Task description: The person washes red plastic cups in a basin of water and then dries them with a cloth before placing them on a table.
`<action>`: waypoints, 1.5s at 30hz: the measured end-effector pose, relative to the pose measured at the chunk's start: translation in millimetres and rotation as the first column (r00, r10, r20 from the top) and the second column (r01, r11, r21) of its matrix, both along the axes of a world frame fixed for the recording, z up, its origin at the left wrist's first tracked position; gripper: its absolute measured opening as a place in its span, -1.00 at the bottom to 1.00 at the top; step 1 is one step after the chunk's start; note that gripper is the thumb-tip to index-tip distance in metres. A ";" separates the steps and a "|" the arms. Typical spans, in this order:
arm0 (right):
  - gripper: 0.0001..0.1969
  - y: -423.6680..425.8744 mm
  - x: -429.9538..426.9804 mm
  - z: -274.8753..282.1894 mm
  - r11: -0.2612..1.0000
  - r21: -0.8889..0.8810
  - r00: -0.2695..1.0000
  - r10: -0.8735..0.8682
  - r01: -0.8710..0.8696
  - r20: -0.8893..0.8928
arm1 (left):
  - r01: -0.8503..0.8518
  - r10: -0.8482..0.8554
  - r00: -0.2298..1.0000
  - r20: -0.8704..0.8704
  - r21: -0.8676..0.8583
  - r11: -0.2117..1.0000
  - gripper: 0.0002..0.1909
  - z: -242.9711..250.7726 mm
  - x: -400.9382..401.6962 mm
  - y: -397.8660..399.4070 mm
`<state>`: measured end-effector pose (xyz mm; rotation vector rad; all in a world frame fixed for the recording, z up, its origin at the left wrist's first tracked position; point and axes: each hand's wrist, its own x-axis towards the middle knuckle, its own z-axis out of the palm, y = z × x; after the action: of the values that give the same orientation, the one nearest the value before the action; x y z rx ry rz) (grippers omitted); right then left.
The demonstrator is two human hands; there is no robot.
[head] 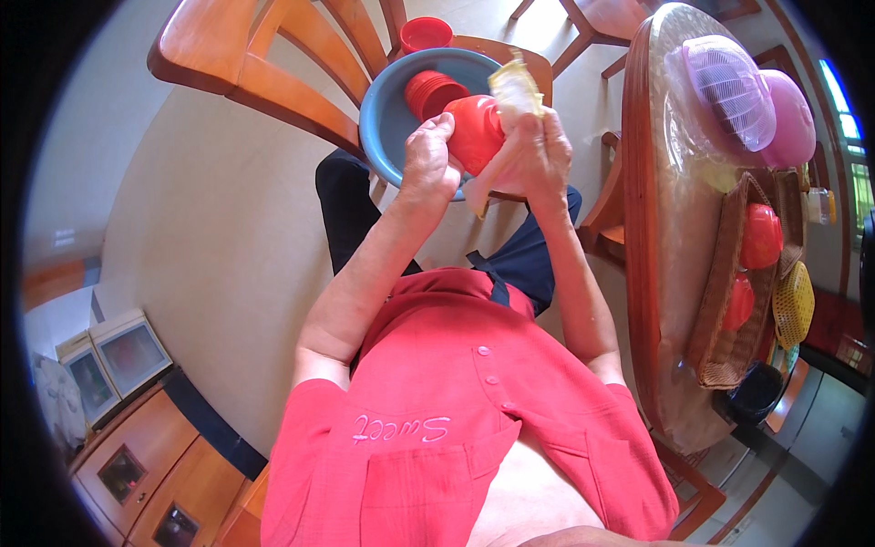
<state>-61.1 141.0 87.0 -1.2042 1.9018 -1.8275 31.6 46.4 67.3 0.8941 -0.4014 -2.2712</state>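
Observation:
My left hand [432,154] grips the near-left side of a red plastic bowl [474,133], its thumb on the outer wall. A pale cloth with a yellowish edge [516,89] is bunched in my right hand [547,154], pressed to the bowl's right side. Part of the cloth hangs below the bowl. Beneath both hands, a blue plastic basin [380,116] rests on a wooden chair. Inside it a stack of red bowls [435,94] leans on its side. Another red bowl [426,34] stands on the seat behind the basin.
To the right is a table [673,273] under a clear plastic cover. It holds a woven basket [718,342] with red bowls [760,236], a pink mesh food cover [731,92] and a yellow perforated basket [793,304]. The chair's wooden backrest [294,116] rises at left, and a cabinet [157,472] stands lower left.

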 end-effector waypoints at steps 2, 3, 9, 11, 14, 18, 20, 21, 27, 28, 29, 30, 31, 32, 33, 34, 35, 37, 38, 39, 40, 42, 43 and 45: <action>-0.68 4.2 -6.3 -1.0 0.989 -0.144 0.865 0.057 0.018 0.499 | -0.064 0.065 0.998 -0.008 0.122 0.990 -0.82 3.9 -1.1 1.1; -0.68 2.6 -4.5 3.8 0.989 -0.145 0.864 0.059 0.016 0.501 | -0.066 0.067 0.998 -0.006 0.121 0.990 -0.82 3.6 0.1 -0.7; -0.67 10.3 13.3 14.9 0.961 -0.253 0.966 0.165 -0.111 0.202 | 0.016 -0.009 0.994 -0.110 0.063 0.998 -0.78 -3.9 -7.1 1.0; -0.70 -8.4 22.9 28.4 0.997 -0.043 0.717 -0.078 0.066 -0.693 | 0.087 -0.124 0.925 -0.359 -0.117 0.989 -0.81 -14.9 -5.7 11.7; -0.80 -18.9 10.4 16.8 0.989 0.012 0.746 -0.105 0.150 -0.657 | 0.061 -0.086 0.994 -0.063 -0.319 0.946 -0.84 7.8 -10.9 26.5; -0.76 -23.5 -18.8 9.6 0.992 0.092 0.995 -0.092 0.089 0.026 | 0.331 0.078 0.904 0.419 -0.806 0.491 -0.86 25.0 0.2 32.5; -0.69 -17.8 -30.2 7.3 1.000 0.024 0.844 0.000 -0.015 0.537 | 0.457 0.286 0.854 0.436 -0.890 -0.007 -0.85 32.8 3.7 33.3; -0.69 -15.6 -25.6 9.3 0.999 0.024 0.845 0.007 -0.023 0.535 | 0.455 0.292 0.852 0.434 -0.891 -0.004 -0.85 31.9 4.7 32.4; -0.61 -3.1 -28.9 -25.9 0.982 0.185 0.859 -0.112 0.020 0.500 | 0.590 0.407 0.807 0.428 -0.558 -0.583 -0.88 10.8 4.0 31.1; -0.62 -0.7 -29.0 -29.2 0.992 0.122 0.792 -0.091 0.022 0.603 | 0.531 0.375 0.847 0.377 -0.615 -0.583 -0.81 10.9 3.8 30.9; -0.62 2.3 -29.9 -31.7 0.992 0.122 0.791 -0.092 0.023 0.605 | 0.532 0.374 0.847 0.378 -0.614 -0.583 -0.81 11.3 3.8 30.0; -0.63 3.5 -28.9 -31.1 0.997 0.063 0.775 -0.068 0.036 0.629 | 0.408 0.376 0.901 0.216 -0.713 -0.570 -0.74 19.3 5.4 26.9; -0.64 6.7 -30.1 -29.3 0.998 0.008 0.760 -0.049 0.057 0.648 | 0.262 0.374 0.927 0.044 -0.789 -0.556 -0.66 30.8 5.6 24.5; -0.63 9.6 -32.4 -26.7 0.999 0.024 0.768 -0.052 0.048 0.638 | 0.292 0.445 0.896 -0.006 -0.747 -0.598 -0.51 43.4 9.7 17.9; -0.63 10.5 -32.1 -24.7 0.999 0.021 0.768 -0.050 0.048 0.639 | 0.293 0.445 0.895 -0.007 -0.745 -0.600 -0.51 38.4 10.2 12.2; -0.63 10.5 -31.5 -24.2 1.000 0.024 0.801 -0.028 0.017 0.598 | 0.378 0.427 0.866 0.261 -0.900 -0.218 -0.47 28.9 6.6 3.1; -0.63 10.0 -30.3 -23.6 0.999 0.029 0.832 -0.004 -0.014 0.555 | 0.450 0.296 0.820 0.490 -0.871 0.196 -0.42 19.9 4.5 -6.8; -0.62 10.9 -28.6 -21.6 0.998 0.022 0.846 0.039 -0.061 0.531 | 0.620 -0.460 0.778 0.428 -0.405 0.672 -0.42 19.9 3.9 -21.9; -0.61 11.0 -28.0 -20.8 0.994 0.019 0.858 0.082 -0.107 0.507 | 0.647 -0.563 0.762 0.320 -0.356 0.674 -0.46 11.0 6.3 -22.4; -0.61 11.6 -29.1 -22.3 0.994 0.019 0.859 0.079 -0.103 0.506 | 0.679 -0.653 0.731 0.200 -0.308 0.666 -0.46 3.8 7.6 -21.5; -0.59 12.6 -31.1 -25.2 0.992 0.094 0.870 0.032 -0.089 0.492 | 0.656 -0.601 0.754 0.265 -0.318 0.684 -0.40 -3.3 6.6 -18.1; -0.52 15.7 -33.7 -28.8 0.966 0.257 0.923 -0.069 -0.033 0.379 | 0.641 -0.505 0.765 0.400 -0.391 0.660 -0.39 -14.9 6.1 -22.5; -0.52 19.2 -36.8 -31.0 0.965 0.262 0.923 -0.071 -0.032 0.378 | 0.629 -0.386 0.763 0.518 -0.460 0.626 -0.38 -20.1 6.7 -26.1; -0.49 22.8 -41.2 -29.2 0.919 0.394 0.915 -0.171 0.014 0.366 | 0.649 -0.231 0.732 0.640 -0.554 0.522 -0.40 -27.9 7.8 -32.6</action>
<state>-102.3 163.8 57.9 -0.5710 1.9735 -1.4914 39.4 13.7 39.3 0.9484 -1.8951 -1.9016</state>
